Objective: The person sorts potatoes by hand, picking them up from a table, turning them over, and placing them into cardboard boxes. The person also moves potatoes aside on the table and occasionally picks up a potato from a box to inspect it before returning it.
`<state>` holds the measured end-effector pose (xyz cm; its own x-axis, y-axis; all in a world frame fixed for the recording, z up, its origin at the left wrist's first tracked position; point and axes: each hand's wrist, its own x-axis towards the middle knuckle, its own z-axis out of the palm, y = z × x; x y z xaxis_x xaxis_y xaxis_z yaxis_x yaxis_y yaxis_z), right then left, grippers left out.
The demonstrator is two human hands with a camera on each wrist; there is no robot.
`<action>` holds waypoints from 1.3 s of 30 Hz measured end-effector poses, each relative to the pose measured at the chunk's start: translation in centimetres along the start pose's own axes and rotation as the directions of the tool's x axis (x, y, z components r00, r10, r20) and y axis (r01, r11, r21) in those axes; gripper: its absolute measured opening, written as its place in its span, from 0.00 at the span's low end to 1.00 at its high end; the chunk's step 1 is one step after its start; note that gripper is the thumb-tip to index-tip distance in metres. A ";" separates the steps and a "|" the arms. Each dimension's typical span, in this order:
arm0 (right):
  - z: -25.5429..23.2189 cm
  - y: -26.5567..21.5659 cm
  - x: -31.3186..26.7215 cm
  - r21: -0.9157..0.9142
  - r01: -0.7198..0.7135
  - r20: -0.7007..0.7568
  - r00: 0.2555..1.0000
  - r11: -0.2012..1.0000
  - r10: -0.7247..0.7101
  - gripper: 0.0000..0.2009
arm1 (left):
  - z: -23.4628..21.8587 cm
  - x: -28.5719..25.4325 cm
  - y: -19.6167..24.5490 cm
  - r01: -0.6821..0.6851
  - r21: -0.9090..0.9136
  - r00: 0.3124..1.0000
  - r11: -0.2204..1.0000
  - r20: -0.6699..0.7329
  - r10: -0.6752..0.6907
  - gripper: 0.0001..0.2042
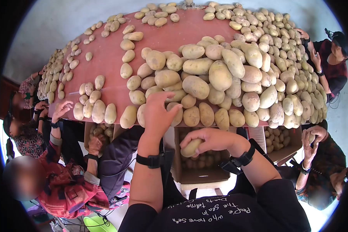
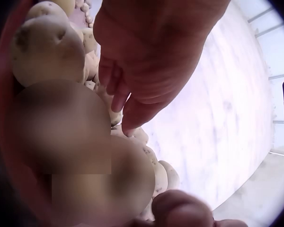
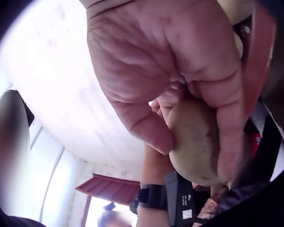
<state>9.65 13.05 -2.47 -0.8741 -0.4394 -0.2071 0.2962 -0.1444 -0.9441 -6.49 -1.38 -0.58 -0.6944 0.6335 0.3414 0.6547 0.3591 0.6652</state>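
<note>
A red table (image 1: 108,58) carries heaps of pale potatoes (image 1: 220,77). My left hand (image 1: 160,106) reaches onto the potatoes at the table's front edge, fingers fairly straight and thumb spread. In the left wrist view the left hand (image 2: 142,94) has its fingertips (image 2: 128,127) touching the pile. Lower down, my right hand (image 1: 208,139) grips one potato (image 1: 191,147) over an open cardboard box (image 1: 205,174) that holds more potatoes. The right wrist view shows the right hand (image 3: 180,94) with fingers and thumb curled round that potato (image 3: 194,142).
Other people stand round the table: one at the left with a hand (image 1: 62,108) on the edge, one at the far right (image 1: 330,58), another at the lower right (image 1: 321,154). More boxes of potatoes (image 1: 278,141) sit under the front edge.
</note>
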 end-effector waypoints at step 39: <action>0.1 0.6 -1.3 0.430 0.005 -0.189 0.978 0.903 0.084 0.25 | -2.0 0.2 -0.2 0.278 -0.397 0.880 0.875 0.471 -0.065 0.17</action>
<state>11.04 13.45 -2.72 -0.9030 -0.2743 -0.3306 0.4282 -0.5136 -0.7435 -7.37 -2.66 0.70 -0.5129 0.8566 -0.0561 0.2615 0.2181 0.9402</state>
